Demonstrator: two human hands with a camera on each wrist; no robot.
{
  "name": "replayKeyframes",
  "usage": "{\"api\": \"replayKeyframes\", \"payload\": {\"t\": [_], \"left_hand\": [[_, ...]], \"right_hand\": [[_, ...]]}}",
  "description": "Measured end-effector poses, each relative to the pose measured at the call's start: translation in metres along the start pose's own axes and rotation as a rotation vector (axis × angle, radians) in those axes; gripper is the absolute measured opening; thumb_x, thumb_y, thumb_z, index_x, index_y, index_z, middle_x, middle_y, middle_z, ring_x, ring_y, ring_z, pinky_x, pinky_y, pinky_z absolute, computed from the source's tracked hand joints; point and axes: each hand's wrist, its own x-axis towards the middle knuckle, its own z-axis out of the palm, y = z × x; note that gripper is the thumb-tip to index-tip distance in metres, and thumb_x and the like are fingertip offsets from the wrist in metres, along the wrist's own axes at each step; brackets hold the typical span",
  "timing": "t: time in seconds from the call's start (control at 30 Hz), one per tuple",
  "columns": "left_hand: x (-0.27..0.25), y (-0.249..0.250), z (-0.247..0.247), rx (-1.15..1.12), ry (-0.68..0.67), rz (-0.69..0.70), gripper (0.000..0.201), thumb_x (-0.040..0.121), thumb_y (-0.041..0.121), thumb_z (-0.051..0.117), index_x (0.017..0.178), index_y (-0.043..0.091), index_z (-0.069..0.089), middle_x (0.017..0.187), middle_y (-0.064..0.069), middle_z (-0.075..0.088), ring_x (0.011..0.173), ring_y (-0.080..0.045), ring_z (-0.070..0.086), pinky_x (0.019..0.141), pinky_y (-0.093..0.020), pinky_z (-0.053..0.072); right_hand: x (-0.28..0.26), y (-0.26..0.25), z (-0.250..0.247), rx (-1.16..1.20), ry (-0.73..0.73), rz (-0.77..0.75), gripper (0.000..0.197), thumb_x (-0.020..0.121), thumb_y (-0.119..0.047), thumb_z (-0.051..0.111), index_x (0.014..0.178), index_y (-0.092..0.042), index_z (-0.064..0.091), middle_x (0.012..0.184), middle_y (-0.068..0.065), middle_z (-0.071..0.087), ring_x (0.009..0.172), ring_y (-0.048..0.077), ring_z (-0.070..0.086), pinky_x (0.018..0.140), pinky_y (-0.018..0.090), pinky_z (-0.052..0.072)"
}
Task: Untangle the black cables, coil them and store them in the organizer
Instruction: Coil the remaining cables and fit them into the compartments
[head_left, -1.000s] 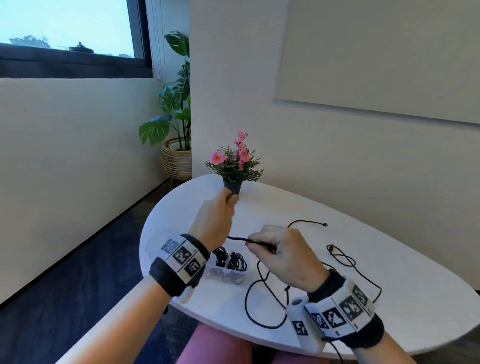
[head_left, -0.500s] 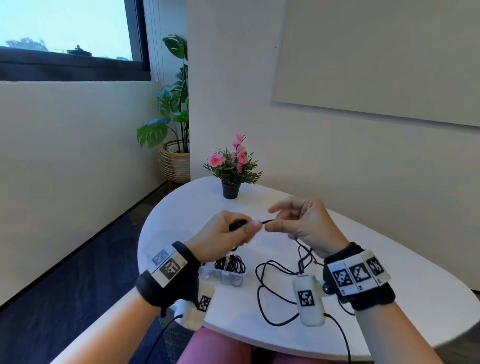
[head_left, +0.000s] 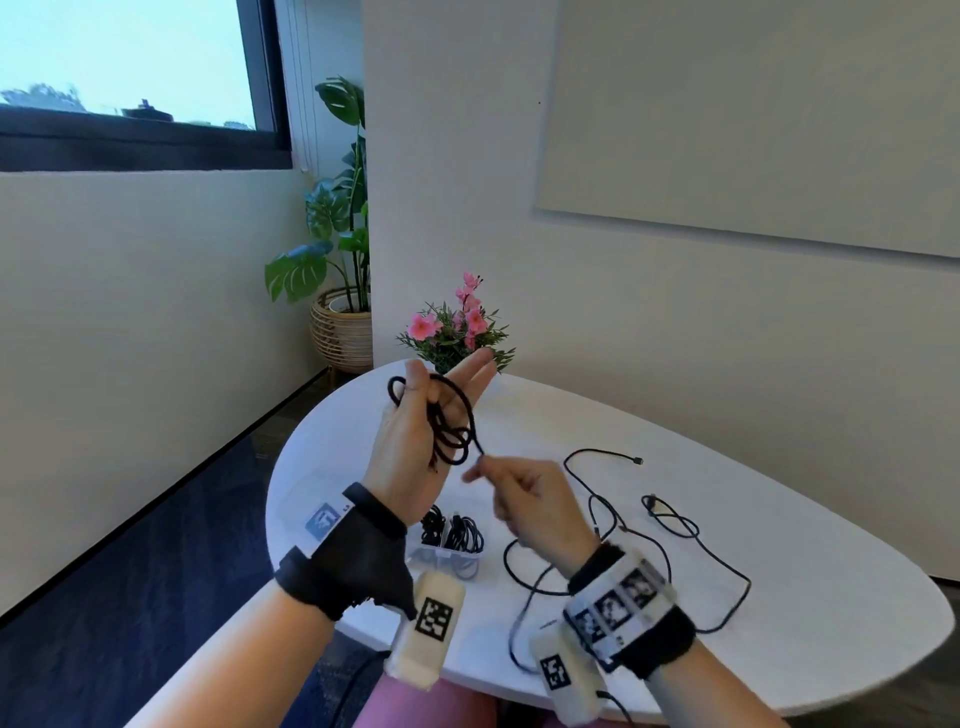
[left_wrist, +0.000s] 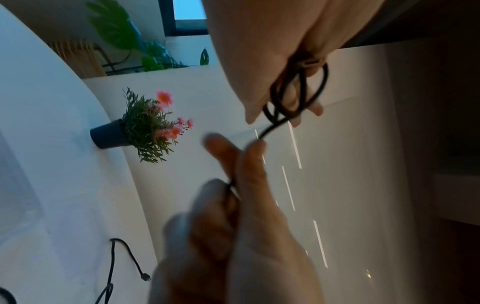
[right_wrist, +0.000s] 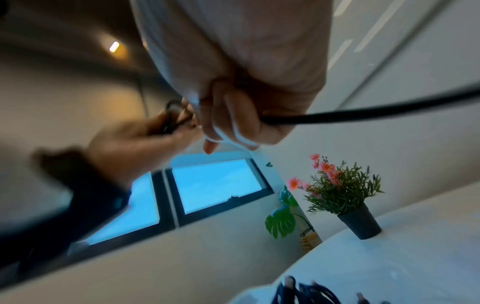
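My left hand (head_left: 415, 441) is raised above the white table (head_left: 779, 571), palm towards me, two fingers straight. A black cable (head_left: 453, 432) is wound in a few loops around it and gripped; in the left wrist view the loops (left_wrist: 298, 92) hang from the curled fingers. Just below and to the right, my right hand (head_left: 524, 499) pinches the same cable's free run, which leaves its fist (right_wrist: 246, 86) as a thick black line (right_wrist: 363, 115). The clear organizer (head_left: 441, 558) stands near the table's front edge under my left wrist, with coiled black cables (head_left: 454, 532) inside.
Loose black cables (head_left: 675, 525) sprawl on the table right of my hands, one plug end (head_left: 637, 460) lying farther back. A small pot of pink flowers (head_left: 457, 332) stands at the table's far edge. A big floor plant (head_left: 337, 249) fills the corner.
Both hands have risen. My left hand has turned palm towards me and now carries loops of cable. My right hand has dropped below it, still pinching the cable.
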Motion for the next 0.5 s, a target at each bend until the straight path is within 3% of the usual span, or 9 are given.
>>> {"api": "replayKeyframes", "payload": {"t": [0.07,0.13,0.2,0.27,0.33,0.43,0.5], "left_hand": [[0.003,-0.001,0.001,-0.118,0.15,-0.034,0.047,0.099,0.041,0.028,0.075,0.006,0.048,0.067,0.001,0.062,0.077,-0.015,0.07,0.091,-0.037,0.049],[0.005,-0.003,-0.006,-0.155,0.302,-0.077,0.039,0.099,0.043,0.031,0.072,0.017,0.04,0.052,0.007,0.04,0.044,-0.009,0.049,0.069,-0.037,0.057],[0.005,-0.003,-0.013,-0.094,0.397,-0.093,0.037,0.099,0.046,0.033,0.072,0.021,0.036,0.051,0.01,0.034,0.037,-0.006,0.029,0.044,-0.02,0.042],[0.009,-0.004,-0.018,0.083,0.426,-0.052,0.037,0.1,0.044,0.034,0.071,0.02,0.033,0.051,0.009,0.035,0.038,-0.007,0.025,0.039,-0.017,0.024],[0.011,-0.007,-0.022,0.451,0.35,0.037,0.035,0.1,0.039,0.037,0.072,0.018,0.036,0.052,0.009,0.04,0.041,-0.011,0.029,0.042,-0.022,0.024],[0.003,-0.017,-0.03,1.201,0.081,0.13,0.027,0.096,0.042,0.041,0.085,0.017,0.044,0.06,0.004,0.051,0.053,-0.015,0.047,0.051,-0.031,0.033],[-0.004,-0.022,-0.029,1.293,-0.102,0.054,0.042,0.093,0.053,0.026,0.086,0.017,0.046,0.063,0.002,0.054,0.061,-0.021,0.053,0.056,-0.031,0.034]], "right_hand": [[-0.003,0.008,0.01,-0.151,-0.08,-0.049,0.032,0.095,-0.032,0.05,0.085,-0.011,0.072,0.046,0.002,0.039,0.041,0.008,0.033,0.048,0.018,0.03],[-0.005,0.01,0.012,-0.239,-0.206,-0.019,0.037,0.097,-0.038,0.045,0.087,-0.014,0.073,0.046,0.0,0.042,0.044,0.008,0.037,0.053,0.02,0.033],[-0.008,0.007,0.012,-0.349,-0.348,0.019,0.042,0.099,-0.041,0.041,0.091,-0.012,0.071,0.052,0.002,0.053,0.049,0.008,0.046,0.056,0.02,0.038],[-0.012,0.004,0.011,-0.465,-0.433,0.003,0.042,0.099,-0.04,0.039,0.092,-0.008,0.066,0.073,0.014,0.063,0.063,0.017,0.054,0.064,0.029,0.041],[-0.014,-0.003,0.005,-0.505,-0.44,-0.041,0.035,0.099,-0.034,0.042,0.091,-0.007,0.063,0.082,0.013,0.066,0.073,0.022,0.058,0.07,0.035,0.044],[-0.007,-0.016,-0.013,-0.532,-0.352,-0.192,0.017,0.093,-0.017,0.053,0.087,-0.012,0.068,0.073,-0.006,0.065,0.062,0.004,0.054,0.062,0.022,0.042],[0.002,-0.022,-0.026,-0.53,-0.256,-0.272,0.009,0.089,-0.018,0.062,0.086,-0.017,0.071,0.063,-0.01,0.06,0.053,0.003,0.046,0.056,0.018,0.035]]}}
